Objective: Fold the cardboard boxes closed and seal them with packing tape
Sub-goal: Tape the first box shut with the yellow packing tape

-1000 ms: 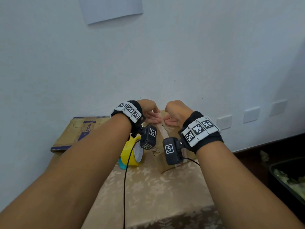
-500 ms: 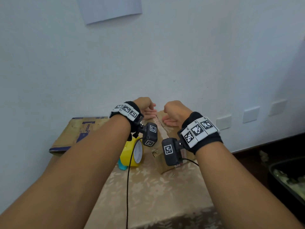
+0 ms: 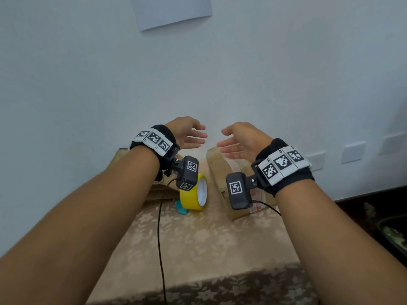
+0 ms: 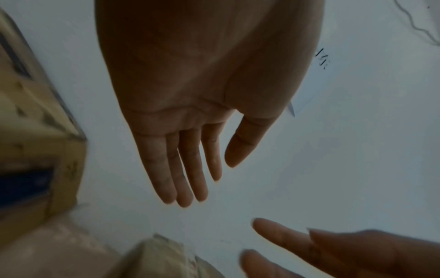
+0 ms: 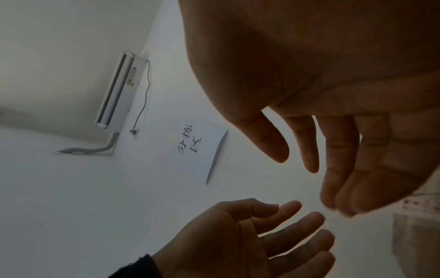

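A small cardboard box (image 3: 217, 167) with its flaps closed stands on the table near the wall, a strip of tape running along its top. Both hands hover just above its far end, palms facing each other, touching nothing. My left hand (image 3: 201, 135) has straight fingers (image 4: 188, 178) and is empty. My right hand (image 3: 224, 139) is spread and empty too, its fingers (image 5: 333, 165) loosely extended. A yellow tape roll (image 3: 193, 195) stands on edge left of the box, under my left wrist. The small box's corner (image 4: 161, 259) shows in the left wrist view.
A larger cardboard box (image 3: 159, 192) with blue print sits at the back left (image 4: 35, 131), mostly hidden by my left arm. A teal object (image 3: 181, 209) lies by the roll. The table (image 3: 198, 243) has a beige floral cloth. The white wall is close behind.
Both hands were curled on the small box's far top edge. They have lifted off it, opened and moved apart.
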